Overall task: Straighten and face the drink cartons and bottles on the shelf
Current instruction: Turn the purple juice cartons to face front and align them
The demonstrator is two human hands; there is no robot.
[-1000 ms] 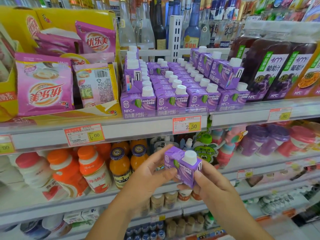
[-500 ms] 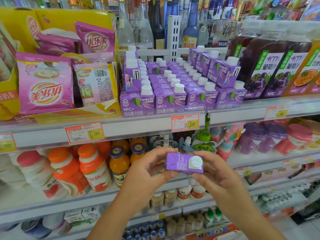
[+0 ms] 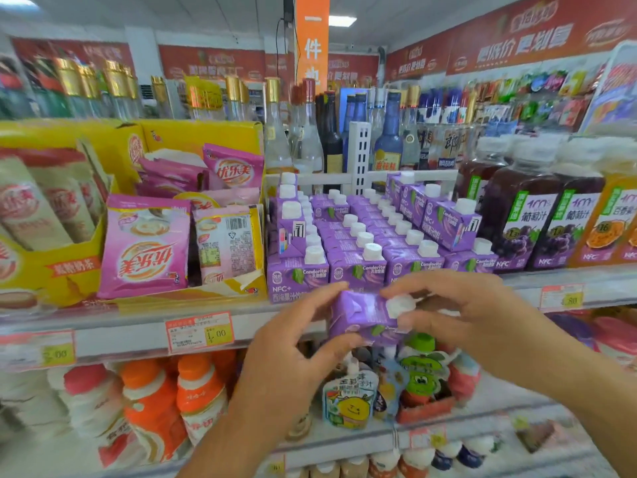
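A shop aisle with red banners overhead runs behind a crowded shelf (image 3: 120,327), where small purple juice cartons (image 3: 355,267) stand in rows, caps up, between pink sachet packs on one side and dark grape juice bottles (image 3: 524,215) on the other. A few more cartons (image 3: 448,222) sit tilted on top of the right-hand row. In front of the shelf edge, off the shelf and just below the front row, one loose carton (image 3: 362,315) lies on its side in the air, its white cap (image 3: 400,305) pointing right. The left hand (image 3: 286,357) pinches its left end between thumb and fingers, and the right hand (image 3: 482,319) curls round the cap end. This looks like the turning step. Next, the carton probably needs standing cap up with its printed face outward, then setting squarely among the rows. No free slot is plain from here.
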